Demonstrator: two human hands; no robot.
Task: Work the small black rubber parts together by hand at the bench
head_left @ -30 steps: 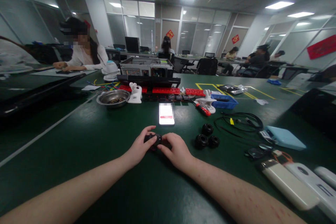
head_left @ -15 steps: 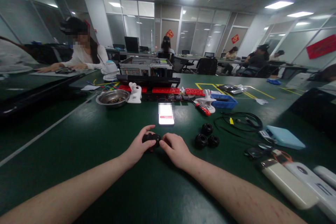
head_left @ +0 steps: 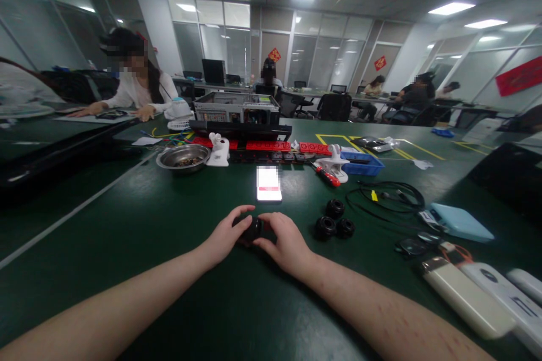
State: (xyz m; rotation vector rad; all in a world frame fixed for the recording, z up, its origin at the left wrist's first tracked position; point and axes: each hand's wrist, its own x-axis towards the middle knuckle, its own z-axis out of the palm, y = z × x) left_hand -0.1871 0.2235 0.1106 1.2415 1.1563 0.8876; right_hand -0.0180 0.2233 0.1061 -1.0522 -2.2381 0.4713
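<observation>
A small black rounded piece (head_left: 254,229), shaped much like a toy wheel, is between my two hands above the green table. Around its left side curl the fingers and thumb of my left hand (head_left: 228,237). My right hand (head_left: 285,241) grips the right side, thumb below and fingers over the top. Fingers cover much of the piece, so its details are hard to make out. To the right of my right hand lie three black toy tyres (head_left: 327,227) in a cluster. A lit phone (head_left: 269,185) rests just beyond my hands.
A metal bowl (head_left: 183,159), red strip (head_left: 266,145), red-handled tool (head_left: 328,175) and blue tray (head_left: 364,163) sit farther back. At right are a coiled cable (head_left: 398,194), light-blue box (head_left: 459,221), glasses (head_left: 412,245) and cream power bank (head_left: 466,296). A co-worker (head_left: 135,79) sits at left.
My right hand has opened wider and moved left onto the black piece, its fingers now around the right side. My left hand keeps its hold, with its thumb shifted higher.
</observation>
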